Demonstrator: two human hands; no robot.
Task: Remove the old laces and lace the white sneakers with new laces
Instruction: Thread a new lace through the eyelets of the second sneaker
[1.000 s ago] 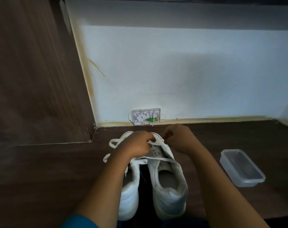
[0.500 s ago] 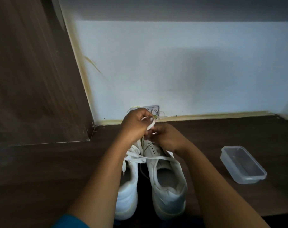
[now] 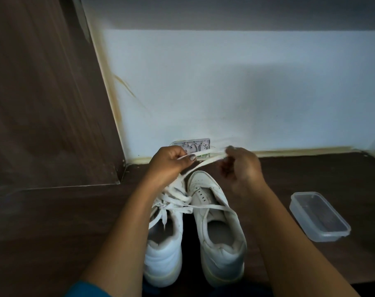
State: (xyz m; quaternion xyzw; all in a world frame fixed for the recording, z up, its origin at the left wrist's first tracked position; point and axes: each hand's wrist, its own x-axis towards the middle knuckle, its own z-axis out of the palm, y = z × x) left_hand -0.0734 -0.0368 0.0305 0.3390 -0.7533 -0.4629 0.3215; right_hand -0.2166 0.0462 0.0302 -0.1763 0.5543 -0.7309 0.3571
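A white lace is pinched in two places. It is gripped between the thumb and curled fingers of the left hand. It is also held at the fingertips of the right hand, where blur keeps the exact grip from being made out. Both hands are held raised above the toes of the shoes, near each other. The lace is stretched at a shallow slant between them, then is lost behind the left wrist, toward the left sneaker.

That sneaker is seen loosely laced, with slack crossings over its tongue. On the right sneaker, stood just beside it with the heels toward the person, the front eyelets are seen bare. Only a single strand is laid across its opening. Both are carried by the dark tabletop. A clear plastic container is set well apart to the right, and a small wall box is fixed low behind the hands.

The step in hand is judged to be the removal of the old laces, with the right sneaker largely stripped. Which sneaker the held lace belongs to cannot be told.

For the next move, the lace would need to be drawn clear of the remaining eyelets by a steady pull. A sneaker may need to be steadied, since neither is held. No new laces are seen.
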